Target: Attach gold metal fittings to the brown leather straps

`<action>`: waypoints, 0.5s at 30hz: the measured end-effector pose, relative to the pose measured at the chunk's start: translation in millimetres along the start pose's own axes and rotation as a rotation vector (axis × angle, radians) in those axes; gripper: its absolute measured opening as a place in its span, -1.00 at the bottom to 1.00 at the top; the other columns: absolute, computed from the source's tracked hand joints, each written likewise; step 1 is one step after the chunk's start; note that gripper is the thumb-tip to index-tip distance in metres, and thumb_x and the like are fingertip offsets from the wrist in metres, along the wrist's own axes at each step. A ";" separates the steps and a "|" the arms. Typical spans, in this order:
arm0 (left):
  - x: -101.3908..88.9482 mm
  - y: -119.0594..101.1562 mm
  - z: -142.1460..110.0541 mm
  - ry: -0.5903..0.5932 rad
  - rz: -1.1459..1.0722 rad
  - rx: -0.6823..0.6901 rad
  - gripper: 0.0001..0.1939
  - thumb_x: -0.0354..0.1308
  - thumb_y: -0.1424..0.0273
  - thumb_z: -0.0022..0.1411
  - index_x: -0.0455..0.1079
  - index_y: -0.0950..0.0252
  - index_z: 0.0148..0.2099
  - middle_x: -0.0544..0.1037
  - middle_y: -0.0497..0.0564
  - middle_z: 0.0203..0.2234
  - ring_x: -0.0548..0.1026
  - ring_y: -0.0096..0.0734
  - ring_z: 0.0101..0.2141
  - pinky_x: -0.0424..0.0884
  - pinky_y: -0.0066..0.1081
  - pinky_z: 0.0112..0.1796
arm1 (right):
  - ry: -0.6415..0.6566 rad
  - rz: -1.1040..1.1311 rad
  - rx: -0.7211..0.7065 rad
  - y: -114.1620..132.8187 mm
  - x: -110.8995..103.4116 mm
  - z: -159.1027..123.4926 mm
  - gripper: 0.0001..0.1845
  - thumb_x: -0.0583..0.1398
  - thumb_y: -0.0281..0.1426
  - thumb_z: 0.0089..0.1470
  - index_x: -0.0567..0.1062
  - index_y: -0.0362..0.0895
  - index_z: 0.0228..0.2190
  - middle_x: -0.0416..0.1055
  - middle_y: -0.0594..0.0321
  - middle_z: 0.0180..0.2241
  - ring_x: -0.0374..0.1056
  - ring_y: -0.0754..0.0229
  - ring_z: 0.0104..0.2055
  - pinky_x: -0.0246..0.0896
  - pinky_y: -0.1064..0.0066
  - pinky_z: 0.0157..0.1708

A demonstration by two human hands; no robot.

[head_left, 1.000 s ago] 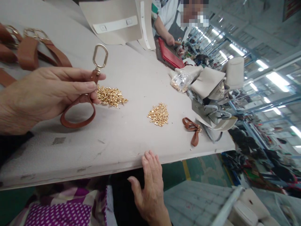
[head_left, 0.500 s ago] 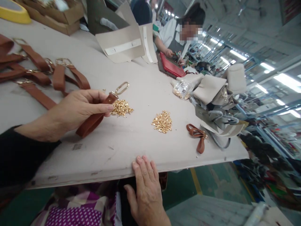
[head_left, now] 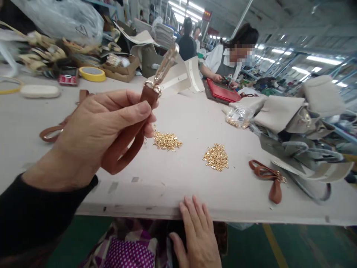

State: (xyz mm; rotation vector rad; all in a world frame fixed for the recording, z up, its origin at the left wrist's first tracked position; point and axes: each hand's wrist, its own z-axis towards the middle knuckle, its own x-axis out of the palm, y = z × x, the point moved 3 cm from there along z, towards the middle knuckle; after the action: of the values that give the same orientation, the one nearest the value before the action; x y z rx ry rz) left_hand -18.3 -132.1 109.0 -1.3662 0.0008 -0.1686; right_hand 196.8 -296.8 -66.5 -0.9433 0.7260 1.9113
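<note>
A black sleeve (head_left: pixel 41 216) fills the lower left. Purple clothes (head_left: pixel 129 254) with white dots show at the bottom.

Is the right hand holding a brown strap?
No, the right hand rests on the table edge, while the left hand grips the brown strap.

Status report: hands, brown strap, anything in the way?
Left hand gripping brown looped strap, gold clasp uppermost. Right hand holding nothing, resting on table edge. Two gold hardware piles on table; nothing seen blocking the strap.
</note>
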 end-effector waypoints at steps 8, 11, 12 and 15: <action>63.2 46.2 10.2 0.157 -0.259 -0.170 -0.83 0.33 0.36 0.10 0.45 0.33 -0.31 0.51 -0.05 -0.49 0.46 -0.54 -0.54 0.43 -0.57 -0.47 | -0.086 0.067 -0.047 59.2 30.5 50.0 -0.58 0.06 -0.36 0.24 0.44 -0.27 0.06 0.28 0.14 0.20 0.10 -0.04 0.28 -0.34 0.11 0.39; 87.5 86.2 15.7 0.267 -0.248 -0.299 -0.75 0.37 0.27 0.04 0.46 0.33 -0.31 0.49 -0.06 -0.50 0.44 -0.51 -0.54 0.43 -0.50 -0.46 | -0.212 0.039 -0.010 62.6 44.6 55.2 -0.67 0.01 -0.35 0.32 0.52 -0.14 -0.09 0.42 0.29 0.08 0.26 0.10 0.18 -0.05 0.22 0.33; 92.5 97.5 17.3 0.305 -0.224 -0.331 -0.74 0.37 0.26 0.04 0.46 0.33 -0.30 0.49 -0.06 -0.50 0.44 -0.50 -0.54 0.43 -0.50 -0.45 | -0.241 0.039 -0.020 59.3 46.5 54.9 -0.70 0.01 -0.36 0.31 0.53 -0.11 -0.14 0.45 0.33 0.03 0.30 0.13 0.14 0.07 0.26 0.28; 97.7 121.9 21.5 0.387 -0.172 -0.375 -0.76 0.35 0.27 0.07 0.47 0.32 -0.30 0.51 -0.03 -0.47 0.46 -0.48 -0.50 0.41 -0.50 -0.43 | -0.332 0.138 -0.086 35.3 33.5 51.1 -0.72 -0.01 -0.35 0.32 0.49 -0.06 -0.25 0.55 0.41 -0.22 0.44 0.22 -0.11 0.35 0.41 0.01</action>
State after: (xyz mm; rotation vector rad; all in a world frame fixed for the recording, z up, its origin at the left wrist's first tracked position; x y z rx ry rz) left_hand 94.9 -99.4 4.3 -1.6881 0.2501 -0.5991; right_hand 137.5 -258.9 -62.2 -0.6153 0.5264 2.1672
